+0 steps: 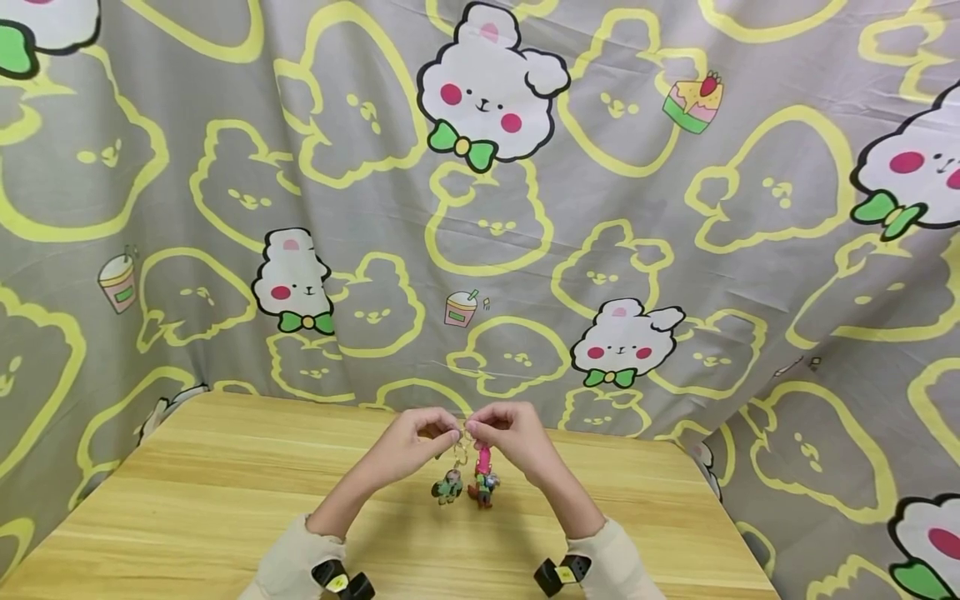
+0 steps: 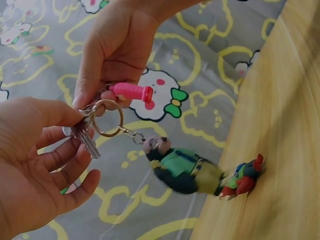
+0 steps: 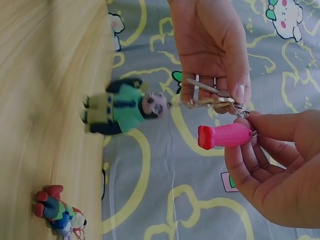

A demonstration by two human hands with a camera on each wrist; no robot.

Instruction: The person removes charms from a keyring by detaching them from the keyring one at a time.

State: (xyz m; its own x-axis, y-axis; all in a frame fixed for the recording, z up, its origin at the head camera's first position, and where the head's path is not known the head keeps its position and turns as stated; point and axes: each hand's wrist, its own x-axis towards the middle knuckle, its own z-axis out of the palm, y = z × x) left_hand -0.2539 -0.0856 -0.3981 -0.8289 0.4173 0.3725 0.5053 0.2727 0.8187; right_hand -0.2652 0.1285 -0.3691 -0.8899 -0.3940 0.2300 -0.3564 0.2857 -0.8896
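Observation:
Above the table, my left hand [image 1: 416, 443] pinches silver keys [image 2: 90, 144] on a gold key ring [image 2: 121, 120] between thumb and forefinger. A panda figurine [image 3: 129, 106] in a green top dangles from that ring by a short chain. My right hand [image 1: 519, 435] pinches a small metal link beside the ring, its fingertips close to the left ones. A pink cylindrical charm [image 3: 225, 136] with a red end hangs at the right fingers. Below it is a small red, green and blue figurine [image 1: 483, 492]; whether it hangs or touches the table I cannot tell.
A wood-grain table [image 1: 225, 483] lies under both hands. Behind it hangs a grey curtain [image 1: 510, 292] printed with yellow outlines and white cartoon animals. Each sleeve has a black wrist camera [image 1: 341, 579] strapped on.

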